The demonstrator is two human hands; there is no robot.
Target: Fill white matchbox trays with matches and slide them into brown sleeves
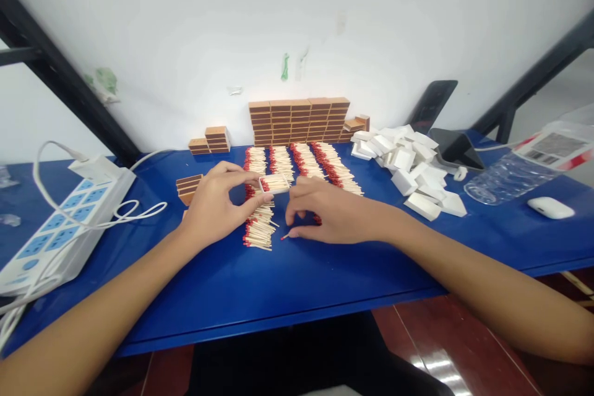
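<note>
My left hand (216, 201) grips a small white matchbox tray (279, 184) by its left end, thumb below and fingers above. Red-headed matches lie inside the tray. My right hand (320, 210) is just right of the tray, its thumb and fingers pinched on a single match (286, 236) whose red head points left, close to the tabletop. Under and beyond both hands, loose matches are laid out in several columns; the leftmost column (260, 229) runs nearest to me, partly covered by the tray and left hand. My right hand hides part of the other columns.
Stacked brown matchboxes (299, 122) stand against the wall, with smaller stacks (216, 140) to their left. White empty trays (408, 161) lie heaped at right, near a phone (432, 102), plastic packaging (515, 176) and an earbud case (550, 208). A power strip (88, 229) with cables lies left.
</note>
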